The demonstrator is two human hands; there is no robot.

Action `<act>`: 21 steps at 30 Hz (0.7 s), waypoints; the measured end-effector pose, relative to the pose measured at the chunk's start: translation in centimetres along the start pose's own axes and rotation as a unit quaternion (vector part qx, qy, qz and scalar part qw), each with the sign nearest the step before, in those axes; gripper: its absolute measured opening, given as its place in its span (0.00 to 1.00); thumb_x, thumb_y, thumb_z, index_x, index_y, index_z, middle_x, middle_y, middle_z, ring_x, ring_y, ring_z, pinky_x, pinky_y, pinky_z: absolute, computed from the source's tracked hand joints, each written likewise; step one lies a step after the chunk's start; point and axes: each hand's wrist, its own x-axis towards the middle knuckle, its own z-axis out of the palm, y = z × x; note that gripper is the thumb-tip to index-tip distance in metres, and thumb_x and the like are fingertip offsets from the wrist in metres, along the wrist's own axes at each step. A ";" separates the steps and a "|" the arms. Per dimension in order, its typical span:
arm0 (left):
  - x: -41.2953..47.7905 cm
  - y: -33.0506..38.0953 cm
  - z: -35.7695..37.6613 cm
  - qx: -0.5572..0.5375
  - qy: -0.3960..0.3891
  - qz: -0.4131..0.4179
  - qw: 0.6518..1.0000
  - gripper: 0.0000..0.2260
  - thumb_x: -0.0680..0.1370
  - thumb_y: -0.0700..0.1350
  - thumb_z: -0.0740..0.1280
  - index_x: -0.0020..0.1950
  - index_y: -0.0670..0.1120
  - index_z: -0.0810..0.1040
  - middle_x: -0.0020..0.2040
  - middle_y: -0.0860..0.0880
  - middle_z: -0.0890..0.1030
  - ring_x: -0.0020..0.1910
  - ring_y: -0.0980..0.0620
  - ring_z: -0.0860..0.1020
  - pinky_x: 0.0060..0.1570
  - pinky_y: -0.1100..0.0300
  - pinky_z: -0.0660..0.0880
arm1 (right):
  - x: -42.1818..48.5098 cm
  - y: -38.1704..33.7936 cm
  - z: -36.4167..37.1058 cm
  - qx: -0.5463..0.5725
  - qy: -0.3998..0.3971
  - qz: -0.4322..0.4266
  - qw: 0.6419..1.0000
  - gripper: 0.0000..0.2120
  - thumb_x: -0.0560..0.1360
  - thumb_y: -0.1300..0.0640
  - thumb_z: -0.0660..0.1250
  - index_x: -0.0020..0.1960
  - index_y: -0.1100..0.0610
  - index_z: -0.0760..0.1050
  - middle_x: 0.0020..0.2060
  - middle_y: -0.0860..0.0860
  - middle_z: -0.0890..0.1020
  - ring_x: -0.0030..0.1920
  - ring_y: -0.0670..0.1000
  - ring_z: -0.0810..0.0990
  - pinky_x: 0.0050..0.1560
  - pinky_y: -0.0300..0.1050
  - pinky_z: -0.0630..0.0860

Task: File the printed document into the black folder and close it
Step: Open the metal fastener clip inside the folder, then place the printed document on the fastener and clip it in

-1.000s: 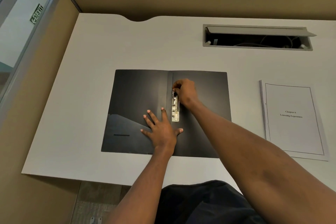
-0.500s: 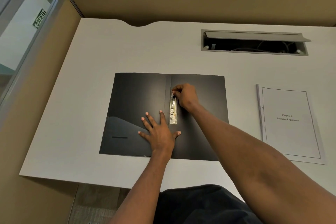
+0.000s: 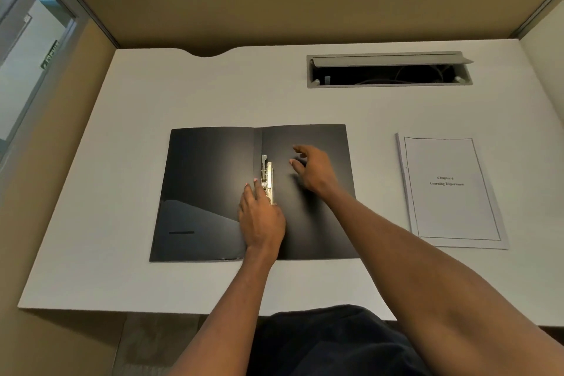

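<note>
I count one black folder (image 3: 213, 186) lying open flat on the white bench (image 3: 213, 94), with one metal clip (image 3: 268, 180) at its spine and no papers in it, and one printed document (image 3: 451, 189) lying well to the right of the folder. My left hand (image 3: 262, 220) presses flat on the folder beside the clip, fingers together. My right hand (image 3: 314, 169) hovers over the folder's right half, fingers loosely spread and holding nothing.
</note>
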 end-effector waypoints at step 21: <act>-6.3 20.8 9.2 -0.110 -0.060 0.077 0.989 0.28 0.83 0.49 0.62 0.82 0.45 0.61 0.78 0.44 0.68 0.76 0.44 0.67 0.72 0.47 0.73 | -9.9 19.4 -24.1 -0.025 0.173 0.077 0.982 0.21 0.78 0.50 0.72 0.68 0.54 0.75 0.57 0.49 0.81 0.52 0.49 0.80 0.54 0.52 0.80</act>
